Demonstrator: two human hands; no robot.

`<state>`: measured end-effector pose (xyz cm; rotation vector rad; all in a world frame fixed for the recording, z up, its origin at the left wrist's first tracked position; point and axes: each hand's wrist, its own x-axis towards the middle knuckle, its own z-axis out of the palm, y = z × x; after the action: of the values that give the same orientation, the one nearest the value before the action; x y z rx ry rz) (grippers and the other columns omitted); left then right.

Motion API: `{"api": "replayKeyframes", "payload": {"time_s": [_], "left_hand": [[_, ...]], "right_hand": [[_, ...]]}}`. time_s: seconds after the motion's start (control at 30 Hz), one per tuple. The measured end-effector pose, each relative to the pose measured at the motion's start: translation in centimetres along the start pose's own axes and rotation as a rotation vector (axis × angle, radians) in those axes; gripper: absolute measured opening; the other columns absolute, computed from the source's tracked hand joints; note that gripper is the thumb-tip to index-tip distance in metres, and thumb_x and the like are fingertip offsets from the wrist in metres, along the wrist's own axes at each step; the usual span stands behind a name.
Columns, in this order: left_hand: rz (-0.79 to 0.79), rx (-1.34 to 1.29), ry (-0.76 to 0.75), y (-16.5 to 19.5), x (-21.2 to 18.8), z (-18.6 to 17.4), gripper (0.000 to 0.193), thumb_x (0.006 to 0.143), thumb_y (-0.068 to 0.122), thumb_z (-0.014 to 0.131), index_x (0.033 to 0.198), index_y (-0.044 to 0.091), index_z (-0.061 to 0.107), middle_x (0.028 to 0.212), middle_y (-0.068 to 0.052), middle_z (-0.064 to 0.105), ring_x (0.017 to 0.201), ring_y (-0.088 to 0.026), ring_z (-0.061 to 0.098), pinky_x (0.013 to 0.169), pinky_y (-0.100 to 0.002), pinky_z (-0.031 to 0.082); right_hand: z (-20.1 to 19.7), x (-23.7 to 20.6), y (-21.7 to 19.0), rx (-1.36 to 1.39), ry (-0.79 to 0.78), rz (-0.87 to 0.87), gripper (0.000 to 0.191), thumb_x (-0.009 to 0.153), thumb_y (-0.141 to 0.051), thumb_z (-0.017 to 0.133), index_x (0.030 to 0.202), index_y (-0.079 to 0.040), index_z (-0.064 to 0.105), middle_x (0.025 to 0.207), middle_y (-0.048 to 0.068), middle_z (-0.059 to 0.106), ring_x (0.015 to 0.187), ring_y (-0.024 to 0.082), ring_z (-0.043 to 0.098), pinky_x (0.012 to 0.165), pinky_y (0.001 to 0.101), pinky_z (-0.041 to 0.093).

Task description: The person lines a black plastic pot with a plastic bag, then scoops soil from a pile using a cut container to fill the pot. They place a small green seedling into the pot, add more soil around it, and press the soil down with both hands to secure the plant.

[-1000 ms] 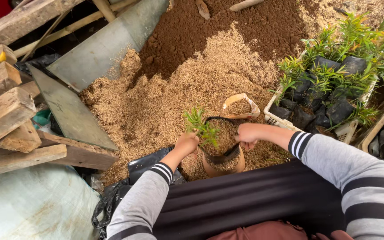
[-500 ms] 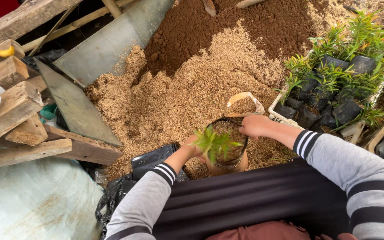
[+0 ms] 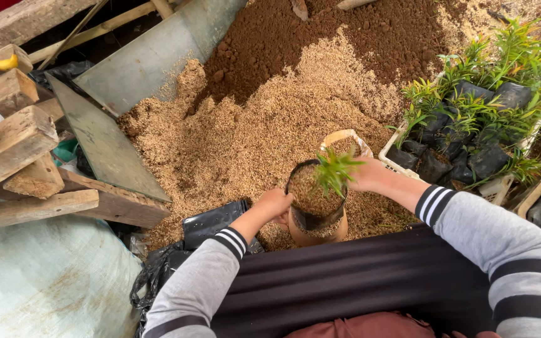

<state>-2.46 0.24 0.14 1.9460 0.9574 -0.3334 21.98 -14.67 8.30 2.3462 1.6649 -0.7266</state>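
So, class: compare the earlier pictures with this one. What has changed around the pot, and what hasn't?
The seedling went from the pot's left rim to its right side, now by the right hand. The left hand stayed on the pot. The husk pile and tray did not move.

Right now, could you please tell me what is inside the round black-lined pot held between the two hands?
The round black-lined pot is filled to its rim with tan husk mix, and a small green seedling stands in it. Its roots and anything deeper are covered by the mix.

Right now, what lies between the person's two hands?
In the head view, a black grow bag filled with husk mix, holding a green seedling, sits between the left hand and right hand.
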Motion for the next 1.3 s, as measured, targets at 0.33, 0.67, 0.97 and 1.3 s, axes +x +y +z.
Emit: {"api": "replayKeyframes", "payload": {"time_s": [0.33,0.67,0.97,1.3], "left_hand": [[0.1,-0.034,0.055,-1.5,0.8,0.4,0.053,0.101,0.036,0.041,0.072,0.001,0.069,0.074,-0.02,0.077,0.059,-0.027,0.075,0.068,-0.038,0.062],[0.37,0.507,0.409,4.1,-4.6,-1.2,0.025,0.09,0.02,0.062,0.109,0.003,0.059,0.105,-0.019,0.068,0.096,-0.036,0.067,0.081,-0.048,0.055],[0.567,0.586,0.33,5.2,-3.8,0.3,0.022,0.104,0.023,0.054,0.117,0.007,0.063,0.107,-0.012,0.069,0.094,-0.029,0.069,0.084,-0.039,0.058],[0.83,0.212,0.432,5.9,-3.0,-1.9,0.032,0.1,0.029,0.059,0.121,0.006,0.065,0.111,-0.018,0.071,0.102,-0.039,0.067,0.086,-0.047,0.054]], "right_hand": [[0.4,0.9,0.0,0.075,-0.159,-0.015,0.042,0.1,-0.03,0.051,0.092,-0.001,0.081,0.08,0.01,0.079,0.073,0.02,0.079,0.076,0.0357,0.061],[-2.2,-1.0,-2.9,-0.123,0.304,-0.31,0.025,0.096,-0.029,0.065,0.111,-0.01,0.067,0.102,0.007,0.07,0.099,0.026,0.068,0.085,0.045,0.058],[1.0,-0.8,-3.9,-0.211,0.628,-0.84,0.049,0.072,-0.013,0.07,0.121,-0.008,0.064,0.119,0.015,0.065,0.112,0.033,0.062,0.097,0.0462,0.052],[4.3,-3.4,-7.5,-0.184,0.433,-0.755,0.053,0.079,-0.004,0.063,0.131,-0.005,0.061,0.125,0.016,0.059,0.12,0.033,0.057,0.079,0.0393,0.06]]}}
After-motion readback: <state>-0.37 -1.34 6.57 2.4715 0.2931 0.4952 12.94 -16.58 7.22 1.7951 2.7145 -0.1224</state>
